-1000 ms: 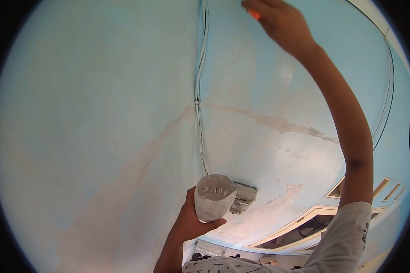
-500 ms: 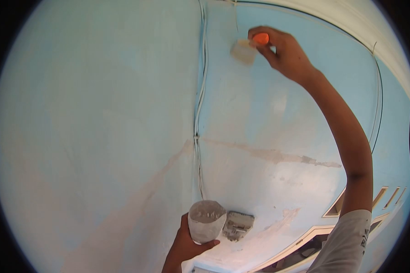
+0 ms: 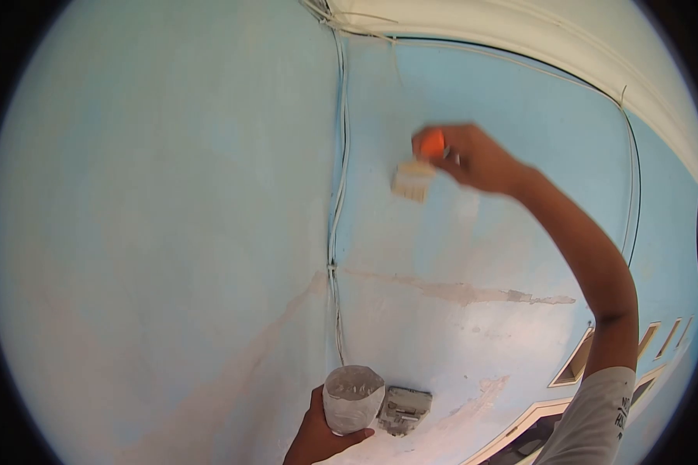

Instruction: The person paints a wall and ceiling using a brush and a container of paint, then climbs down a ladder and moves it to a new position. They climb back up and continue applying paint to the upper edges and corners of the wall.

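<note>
My right hand (image 3: 469, 159) is closed round the orange handle (image 3: 433, 145) of a wide brush. The brush's pale bristles (image 3: 412, 180) hang downward at the blue wall (image 3: 512, 101), slightly blurred; whether they touch it I cannot tell. Low in the view, my left hand (image 3: 322, 430) is wrapped round a whitish cup (image 3: 354, 404) with its open top facing me and greyish smears inside. Pale streaks run down the wall below the brush.
Cables (image 3: 340, 155) run down the wall corner. Just right of the cup is a grey-smeared wall box (image 3: 405, 410). A cream ceiling edge (image 3: 566, 39) curves above; window openings (image 3: 574, 356) lie at the lower right. A peeled strip (image 3: 465, 294) crosses the wall.
My right hand and the brush have moved down in the view. The wall, cup and left hand also sit lower, and more of the ceiling edge shows.
</note>
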Demonstrator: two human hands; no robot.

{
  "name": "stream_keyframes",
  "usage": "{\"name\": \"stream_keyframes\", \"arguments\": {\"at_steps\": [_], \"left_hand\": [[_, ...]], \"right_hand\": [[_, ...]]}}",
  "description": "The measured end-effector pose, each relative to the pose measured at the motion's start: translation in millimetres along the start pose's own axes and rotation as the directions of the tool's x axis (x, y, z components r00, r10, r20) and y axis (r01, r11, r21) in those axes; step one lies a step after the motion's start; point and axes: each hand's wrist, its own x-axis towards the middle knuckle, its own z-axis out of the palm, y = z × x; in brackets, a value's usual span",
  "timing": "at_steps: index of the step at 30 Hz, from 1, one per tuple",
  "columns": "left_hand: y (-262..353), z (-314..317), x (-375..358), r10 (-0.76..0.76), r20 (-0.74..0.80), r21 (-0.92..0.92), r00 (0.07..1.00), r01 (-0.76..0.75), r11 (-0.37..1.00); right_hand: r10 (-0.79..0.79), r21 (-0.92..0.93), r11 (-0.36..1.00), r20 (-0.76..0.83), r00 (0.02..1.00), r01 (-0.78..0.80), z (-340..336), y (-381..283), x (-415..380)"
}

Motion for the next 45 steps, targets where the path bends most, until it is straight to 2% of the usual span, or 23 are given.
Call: {"name": "stream_keyframes", "arguments": {"at_steps": [2, 3, 6, 7, 9, 11, 13, 16, 20, 22, 24, 25, 27, 28, 30, 32, 34, 36, 39, 41, 42, 44, 45], "left_hand": [[-9.4, 4.5, 3.6, 0.137, -0.023, -0.089, 0.99, -0.138, 0.986], [-9.8, 5.8, 5.9, 0.15, -0.027, -0.086, 0.988, -0.151, 0.985], [-8.3, 13.6, 3.6, 0.093, -0.009, -0.139, 0.996, -0.093, 0.986], [-9.1, 15.1, 2.4, 0.091, -0.011, -0.124, 0.996, -0.091, 0.988], [-14.0, 12.3, -0.4, 0.091, -0.016, -0.1, 0.996, -0.092, 0.991], [-21.0, 9.4, -0.7, 0.113, -0.028, -0.111, 0.993, -0.116, 0.987], [-22.1, 3.6, -0.7, 0.12, -0.028, -0.078, 0.992, -0.122, 0.989], [-15.0, -3.3, 0.6, 0.11, -0.021, -0.078, 0.994, -0.111, 0.991], [-10.3, -0.2, -3.9, 0.093, -0.021, -0.085, 0.995, -0.094, 0.992], [-15.2, 3.4, -3.5, 0.111, -0.019, -0.091, 0.994, -0.112, 0.99], [-15.2, 7.6, -4.0, 0.13, -0.023, -0.099, 0.991, -0.131, 0.986], [-14.2, 8.4, -6.2, 0.12, -0.018, -0.091, 0.993, -0.121, 0.988], [-17.3, 10.0, -10.5, 0.108, -0.017, -0.083, 0.994, -0.109, 0.991], [-23.2, 9.2, -11.2, 0.106, -0.024, -0.066, 0.994, -0.107, 0.992], [-28.6, 7.2, -13.2, 0.103, -0.027, -0.054, 0.994, -0.105, 0.993], [-28.3, 3.0, -14.9, 0.086, -0.016, -0.05, 0.996, -0.087, 0.995], [-29.8, -0.4, -18.0, 0.098, -0.02, -0.045, 0.995, -0.099, 0.994], [-30.8, -2.6, -19.8, 0.112, -0.028, -0.038, 0.993, -0.113, 0.993], [-30.8, -5.5, -16.9, 0.15, -0.007, -0.026, 0.989, -0.15, 0.988], [-20.5, -7.8, -16.2, 0.129, 0.001, 0.033, 0.992, -0.129, 0.991], [-18.2, -7.4, -16.6, 0.096, -0.001, 0.035, 0.995, -0.096, 0.995], [-19.4, -0.9, -15.6, 0.19, 0.005, 0.078, 0.982, -0.19, 0.979], [-16.0, 3.6, -19.1, 0.184, 0.011, 0.051, 0.983, -0.184, 0.982]], "right_hand": [[-0.013, -0.05, 0.999, -0.106, 0.994, 0.008, -29.4, 10.1, 37.1], [-0.205, -0.177, 0.97, -0.225, 0.953, 0.167, -39.5, 16.9, 55.7], [-0.332, -0.44, 0.886, -0.387, 0.86, 0.145, -66.6, 7.3, 86.0], [-0.33, -0.436, 0.888, -0.39, 0.86, 0.143, -63.9, 11.0, 86.2], [-0.609, -0.695, 0.644, -0.211, 0.764, 0.321, -53.4, 18.6, 86.7], [-0.407, -0.577, 0.766, -0.094, 0.909, 0.284, -20.5, 6.0, 56.5], [-0.326, -0.508, 0.804, 0.058, 0.943, 0.309, 5.7, -11.7, 24.8], [-0.127, -0.002, 0.992, 0.078, 0.989, 0.128, 3.0, -36.6, 16.3], [-0.023, -0.141, 0.99, -0.03, 0.999, 0.018, -29.3, -8.2, 54.5], [-0.06, -0.199, 0.979, -0.129, 0.99, 0.033, -43.9, 2.9, 76.0], [-0.308, -0.446, 0.885, -0.346, 0.886, 0.134, -61.2, 0.1, 89.8], [-0.306, -0.441, 0.887, -0.346, 0.887, 0.134, -63.0, 2.3, 92.1], [-0.48, -0.691, 0.707, -0.315, 0.819, 0.149, -63.6, 5.2, 94.2], [-0.478, -0.689, 0.709, -0.314, 0.82, 0.15, -55.8, 7.0, 88.7], [-0.599, -0.872, 0.433, -0.088, 0.796, 0.229, -28.0, 11.8, 62.4], [-0.431, -0.82, 0.526, -0.027, 0.902, 0.227, -1.0, 8.9, 24.8], [-0.445, -0.723, 0.626, -0.022, 0.895, 0.293, 16.6, -2.5, -11.7], [-0.353, -0.52, 0.798, 0.004, 0.935, 0.304, 25.9, -34.1, -46.9], [-0.109, -0.108, 0.987, 0.117, 0.987, 0.122, 36.4, -75.1, -90.1], [0.027, 0.183, 0.981, 0.159, 0.987, -0.056, 46.0, -89.4, -116.5], [0.031, 0.211, 0.975, 0.172, 0.985, -0.068, 48.4, -94.0, -125.4], [-0.01, 0.326, 0.945, -0.023, 1.0, 0.017, 53.5, -104.1, -149.4], [0.042, 0.406, 0.914, -0.061, 0.997, -0.014, 52.4, -108.7, -161.6]]}}
